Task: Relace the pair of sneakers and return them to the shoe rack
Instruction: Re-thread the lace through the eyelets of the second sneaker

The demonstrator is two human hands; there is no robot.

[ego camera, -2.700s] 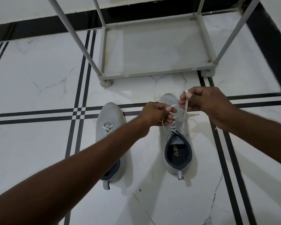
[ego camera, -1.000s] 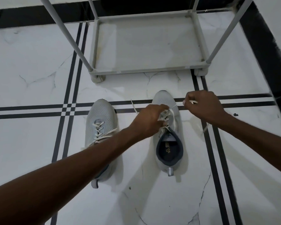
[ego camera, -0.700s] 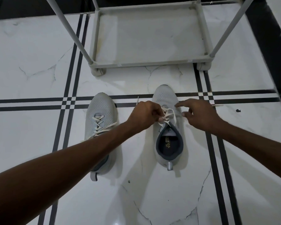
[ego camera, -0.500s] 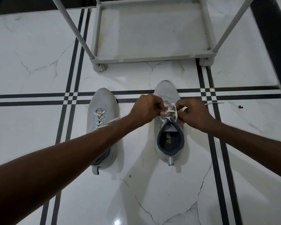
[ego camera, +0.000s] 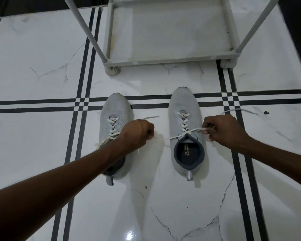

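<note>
Now my hands had drawn apart from where they had met over the tongue of the right sneaker (ego camera: 186, 129) half a second before, pulling its lace (ego camera: 184, 134) taut sideways. My left hand (ego camera: 137, 132) was fisted around one end, left of that sneaker and over the left sneaker (ego camera: 115, 115); my right hand (ego camera: 224, 130) pinched the other end just right of it. I judged the first cross cinched, the bow not yet tied. Both sneakers stood on the floor (ego camera: 42, 70), the shoe rack (ego camera: 163, 60) beyond their toes.
</note>
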